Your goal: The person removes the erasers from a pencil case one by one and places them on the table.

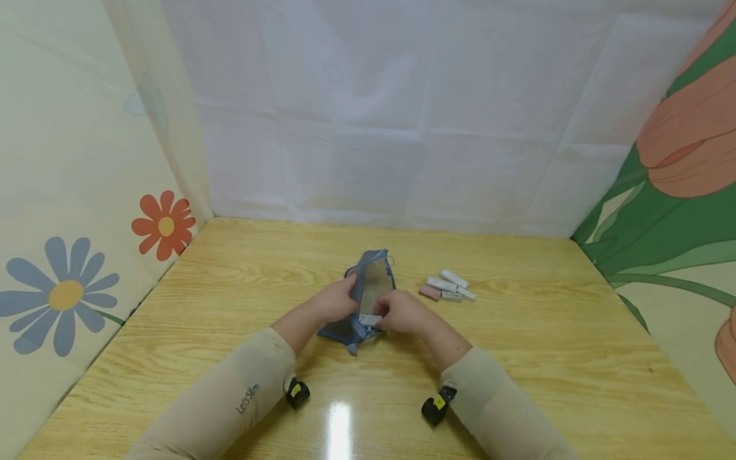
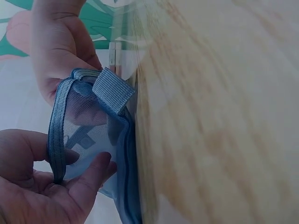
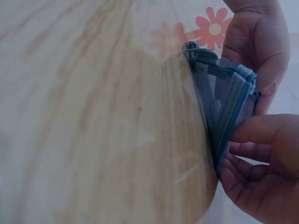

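Note:
A blue mesh zip pouch [image 1: 374, 281] sits on the table between both hands, its mouth spread apart. My left hand [image 1: 336, 300] pinches the pouch's left edge; in the left wrist view the thumb of this left hand [image 2: 51, 186] lies over the blue binding. Against the right edge of the mouth, my right hand [image 1: 399, 311] grips the zip trim, as the right wrist view shows of this right hand [image 3: 271, 158]. A whitish piece [image 1: 370, 319] shows low in the pouch beside the right fingers; its kind is unclear. The right fingertips are partly hidden.
Right of the pouch lie several small items: white tubes [image 1: 441, 284], a pink block [image 1: 429, 292] and a pale small box [image 1: 451, 296]. The wooden table [image 1: 259, 255] meets a white cloth [image 1: 374, 128] at the back. Flower-printed sheets stand at both sides.

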`<state>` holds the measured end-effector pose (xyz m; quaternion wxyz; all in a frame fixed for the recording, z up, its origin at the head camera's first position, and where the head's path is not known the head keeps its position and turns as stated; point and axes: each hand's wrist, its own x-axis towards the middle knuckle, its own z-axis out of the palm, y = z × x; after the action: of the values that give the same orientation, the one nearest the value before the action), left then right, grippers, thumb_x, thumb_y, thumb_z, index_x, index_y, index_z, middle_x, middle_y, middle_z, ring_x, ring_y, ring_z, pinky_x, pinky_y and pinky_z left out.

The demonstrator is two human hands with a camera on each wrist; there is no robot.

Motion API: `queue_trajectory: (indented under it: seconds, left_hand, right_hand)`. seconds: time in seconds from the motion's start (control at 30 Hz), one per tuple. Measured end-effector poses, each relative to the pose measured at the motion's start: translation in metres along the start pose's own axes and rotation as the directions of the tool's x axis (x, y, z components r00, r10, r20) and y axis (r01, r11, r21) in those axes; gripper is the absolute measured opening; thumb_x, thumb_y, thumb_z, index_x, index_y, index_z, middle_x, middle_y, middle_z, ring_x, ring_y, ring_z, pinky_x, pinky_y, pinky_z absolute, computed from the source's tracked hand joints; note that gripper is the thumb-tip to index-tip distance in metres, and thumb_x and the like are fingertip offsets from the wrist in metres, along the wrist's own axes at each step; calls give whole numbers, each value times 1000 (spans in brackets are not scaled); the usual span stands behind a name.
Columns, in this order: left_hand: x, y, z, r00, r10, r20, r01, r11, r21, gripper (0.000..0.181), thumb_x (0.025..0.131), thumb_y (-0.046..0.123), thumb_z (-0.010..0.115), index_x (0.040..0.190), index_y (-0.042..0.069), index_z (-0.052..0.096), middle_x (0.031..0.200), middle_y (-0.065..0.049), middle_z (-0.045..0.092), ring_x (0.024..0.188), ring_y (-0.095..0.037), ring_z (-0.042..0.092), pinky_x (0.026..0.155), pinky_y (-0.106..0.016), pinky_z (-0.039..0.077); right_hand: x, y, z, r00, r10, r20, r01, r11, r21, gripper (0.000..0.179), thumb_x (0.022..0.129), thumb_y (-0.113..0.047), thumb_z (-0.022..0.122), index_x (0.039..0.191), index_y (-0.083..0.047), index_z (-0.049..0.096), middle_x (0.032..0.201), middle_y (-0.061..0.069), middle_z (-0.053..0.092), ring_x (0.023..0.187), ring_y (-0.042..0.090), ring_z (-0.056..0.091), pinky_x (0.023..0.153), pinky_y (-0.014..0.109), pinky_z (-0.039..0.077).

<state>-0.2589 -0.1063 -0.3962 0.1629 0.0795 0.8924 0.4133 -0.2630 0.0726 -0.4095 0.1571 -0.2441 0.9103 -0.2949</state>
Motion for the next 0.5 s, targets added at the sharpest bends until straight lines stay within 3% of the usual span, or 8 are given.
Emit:
queue_trajectory:
  seconds: [0.3,0.5]
  left_hand:
    - [0,2,1,1000,-8,-7,8,1000,-6,78,78,-3,51,146,4,14,146,-18,26,123,-28,37,100,-41,32]
    - [1,3,2,999,18,-35,-17,1000,24,80,74,-4,52,145,1,16,141,-23,34,114,-31,45,93,-40,39]
  right_hand:
    - [-3,2,-9,999,-21,-26,20,1000,-19,11,74,-9,70,83,-10,64,75,-2,60,68,13,53,60,26,45]
    - [-5,6,-21,998,25,-62,-28,999,-45,14,74,-13,72,86,-13,65,80,-4,61,74,12,54,70,29,45]
